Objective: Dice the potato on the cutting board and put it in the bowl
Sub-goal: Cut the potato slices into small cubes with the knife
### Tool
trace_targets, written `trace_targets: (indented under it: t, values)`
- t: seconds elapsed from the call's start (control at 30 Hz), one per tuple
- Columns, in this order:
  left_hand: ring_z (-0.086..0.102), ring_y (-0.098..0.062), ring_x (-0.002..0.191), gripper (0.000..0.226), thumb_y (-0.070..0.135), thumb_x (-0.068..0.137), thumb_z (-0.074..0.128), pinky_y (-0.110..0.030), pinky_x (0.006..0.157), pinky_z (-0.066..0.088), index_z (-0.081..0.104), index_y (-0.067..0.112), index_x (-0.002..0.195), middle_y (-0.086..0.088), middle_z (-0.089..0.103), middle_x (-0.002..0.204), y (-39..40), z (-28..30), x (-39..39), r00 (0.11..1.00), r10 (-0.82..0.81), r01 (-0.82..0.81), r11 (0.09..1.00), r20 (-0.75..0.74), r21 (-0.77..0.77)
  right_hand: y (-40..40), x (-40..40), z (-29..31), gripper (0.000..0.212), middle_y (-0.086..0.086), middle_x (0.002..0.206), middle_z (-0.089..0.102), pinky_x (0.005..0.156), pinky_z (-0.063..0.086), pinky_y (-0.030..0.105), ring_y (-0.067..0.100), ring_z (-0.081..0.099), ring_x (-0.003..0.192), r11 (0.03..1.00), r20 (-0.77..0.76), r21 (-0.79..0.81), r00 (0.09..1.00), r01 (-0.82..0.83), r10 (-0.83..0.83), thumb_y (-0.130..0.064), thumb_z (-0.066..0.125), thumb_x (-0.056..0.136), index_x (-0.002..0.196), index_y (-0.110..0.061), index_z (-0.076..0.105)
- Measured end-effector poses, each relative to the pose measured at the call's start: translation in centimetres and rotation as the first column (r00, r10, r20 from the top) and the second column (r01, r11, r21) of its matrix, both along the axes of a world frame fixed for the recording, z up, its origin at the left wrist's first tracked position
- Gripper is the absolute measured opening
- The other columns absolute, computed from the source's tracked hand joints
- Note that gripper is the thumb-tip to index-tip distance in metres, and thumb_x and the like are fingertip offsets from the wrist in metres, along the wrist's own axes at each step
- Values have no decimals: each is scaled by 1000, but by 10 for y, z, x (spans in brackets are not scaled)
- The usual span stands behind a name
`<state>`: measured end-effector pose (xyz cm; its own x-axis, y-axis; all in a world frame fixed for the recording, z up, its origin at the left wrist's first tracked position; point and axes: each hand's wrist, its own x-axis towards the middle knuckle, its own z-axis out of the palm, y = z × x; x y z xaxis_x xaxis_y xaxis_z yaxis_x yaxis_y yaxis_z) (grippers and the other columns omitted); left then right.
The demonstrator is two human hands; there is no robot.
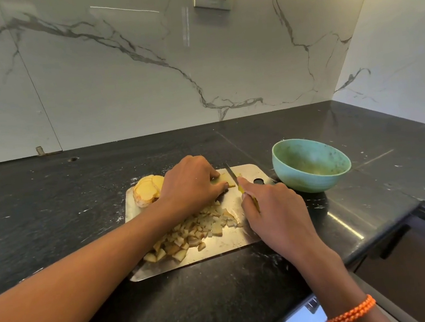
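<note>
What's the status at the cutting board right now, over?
Left hand pins potato slices; right hand grips knife, cutting. Diced pile on board, bowl holds no potato. Nothing in the way.

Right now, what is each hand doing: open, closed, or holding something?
Left hand: fingers curled down, pinning a potato slice on the cutting board.
Right hand: gripping the knife, blade on that slice.

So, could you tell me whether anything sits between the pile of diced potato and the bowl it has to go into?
Yes: the right hand, gripping the knife, lies across the cutting board between the diced potato and the green bowl. Otherwise only bare board and counter show.
</note>
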<state>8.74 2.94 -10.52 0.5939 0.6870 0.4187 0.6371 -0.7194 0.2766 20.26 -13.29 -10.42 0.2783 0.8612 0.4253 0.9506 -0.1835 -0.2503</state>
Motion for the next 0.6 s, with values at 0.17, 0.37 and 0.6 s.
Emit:
trace_targets:
  t: [0.17, 0.37, 0.6]
  values:
    - [64, -8, 98, 45, 60, 90, 73, -32, 77, 59, 79, 26, 119, 12, 74, 113, -1, -1, 0, 1000, 20, -21, 999, 5, 25, 2, -1, 1, 45, -8, 86, 71, 64, 49, 35, 12, 59, 77, 1000, -8, -22, 1000, -20, 19, -36, 39, 107, 152, -34, 47]
    - [63, -9, 97, 44, 61, 90, 72, -32, 74, 57, 80, 26, 116, 12, 74, 107, -2, -2, 0, 1000, 18, -18, 999, 6, 32, 1, -2, 0, 46, -7, 91, 72, 68, 52, 38, 14, 62, 81, 999, 32, -38, 999, -15, 16, -37, 37, 107, 152, -36, 47]
    - [65, -9, 89, 38, 57, 91, 72, -26, 65, 50, 83, 25, 108, 11, 74, 96, -2, -3, 2, 1000, 28, -28, 999, 0, 20, 8, -1, 7, 45, -4, 102, 67, 70, 43, 33, 14, 58, 89, 987, 56, -148, 996, -66, 75, -34, 39, 107, 151, -30, 47]
